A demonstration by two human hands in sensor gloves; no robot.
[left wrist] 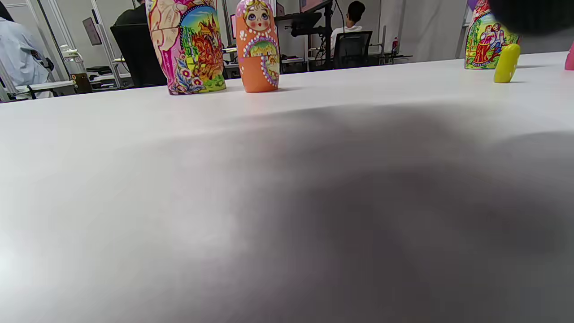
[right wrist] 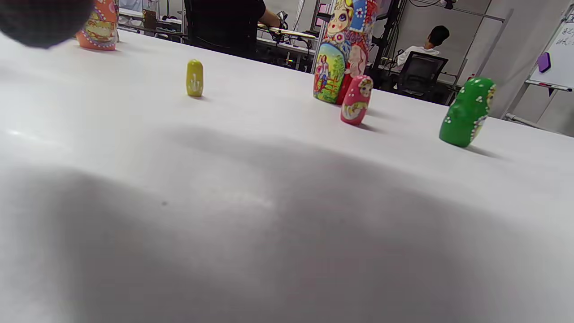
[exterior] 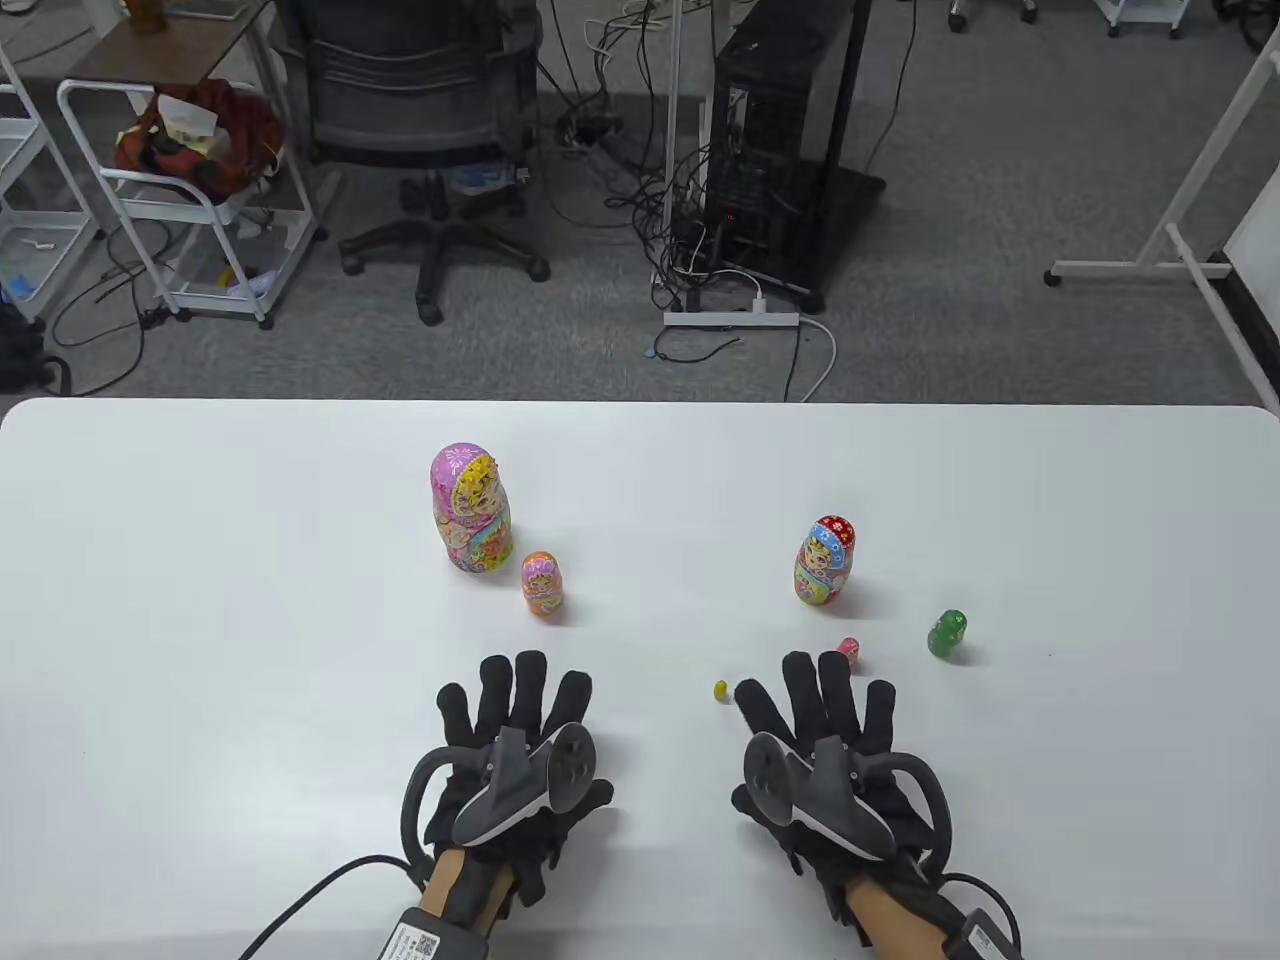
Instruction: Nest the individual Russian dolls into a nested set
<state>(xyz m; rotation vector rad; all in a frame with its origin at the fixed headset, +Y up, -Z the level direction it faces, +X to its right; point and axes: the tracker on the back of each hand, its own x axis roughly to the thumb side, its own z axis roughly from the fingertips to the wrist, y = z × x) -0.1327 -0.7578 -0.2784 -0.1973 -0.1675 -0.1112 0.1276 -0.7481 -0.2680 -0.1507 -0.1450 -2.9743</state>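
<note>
Table view: my left hand [exterior: 510, 745] and right hand [exterior: 835, 755] lie flat, fingers spread, holding nothing; all dolls stand closed beyond them, the big pink doll [exterior: 470, 508] farthest.

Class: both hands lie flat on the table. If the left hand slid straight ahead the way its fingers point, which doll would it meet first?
Probably the small orange doll, just ahead of the left hand fingertips; the tall pink doll stands beyond it, slightly left. Exact alignment is uncertain.

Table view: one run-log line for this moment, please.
stage: not started | left hand: flat on table, holds nothing | right hand: flat, holds nothing | six dolls upright, apart, none nested
</note>
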